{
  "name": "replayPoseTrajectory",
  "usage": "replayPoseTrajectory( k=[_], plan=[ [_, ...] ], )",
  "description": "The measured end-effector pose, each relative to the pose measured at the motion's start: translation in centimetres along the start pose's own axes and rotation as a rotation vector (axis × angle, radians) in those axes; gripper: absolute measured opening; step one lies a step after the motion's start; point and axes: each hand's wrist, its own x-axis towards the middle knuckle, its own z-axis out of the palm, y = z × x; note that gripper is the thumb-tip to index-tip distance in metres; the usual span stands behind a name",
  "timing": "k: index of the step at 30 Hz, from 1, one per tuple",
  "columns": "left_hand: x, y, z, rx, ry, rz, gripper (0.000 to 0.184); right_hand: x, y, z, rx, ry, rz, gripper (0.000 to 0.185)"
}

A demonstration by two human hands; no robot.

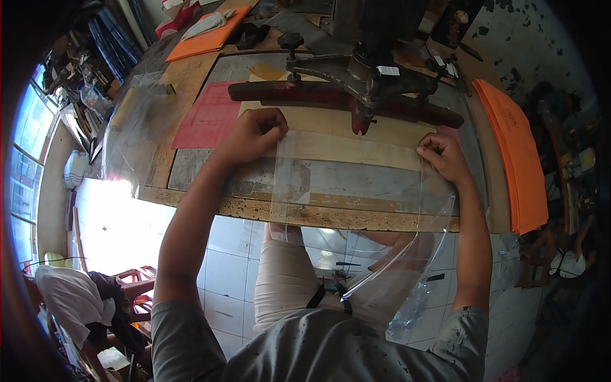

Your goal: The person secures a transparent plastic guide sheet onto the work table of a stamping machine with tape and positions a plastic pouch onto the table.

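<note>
A clear plastic sheet [353, 191] stretches between my two hands and hangs over the table's front edge towards my lap. My left hand [261, 130] pinches its far left corner. At the far right corner, my right hand [442, 155] is closed on the same sheet. The far edge of the plastic lies over a yellowish strip [331, 145] on the grey machine bed. Just beyond my hands is the dark red bar [305, 95] of a press, carried by a heavy dark metal head [372, 76]. A pink sheet [205, 116] lies beside my left hand.
Folded orange material [512, 153] lies along the table's right edge. More clear plastic [137, 127] drapes over the left side. At the back left, a grey cloth [207, 24] rests on an orange piece [213, 38]. The worn wooden edge [305, 215] runs in front of me.
</note>
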Motion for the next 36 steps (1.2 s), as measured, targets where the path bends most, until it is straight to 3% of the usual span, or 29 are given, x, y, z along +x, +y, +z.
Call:
replayPoseTrajectory(
  k=[10,36],
  plan=[
    [-0.2,1.1,0.5,0.405,0.121,0.075,0.020,-0.1,-0.2,0.9,-0.245,0.099,-0.079,0.012],
    [0.0,1.9,0.6,0.520,0.072,0.073,0.026,-0.1,0.1,1.1,-0.292,0.116,-0.120,0.013]
  ],
)
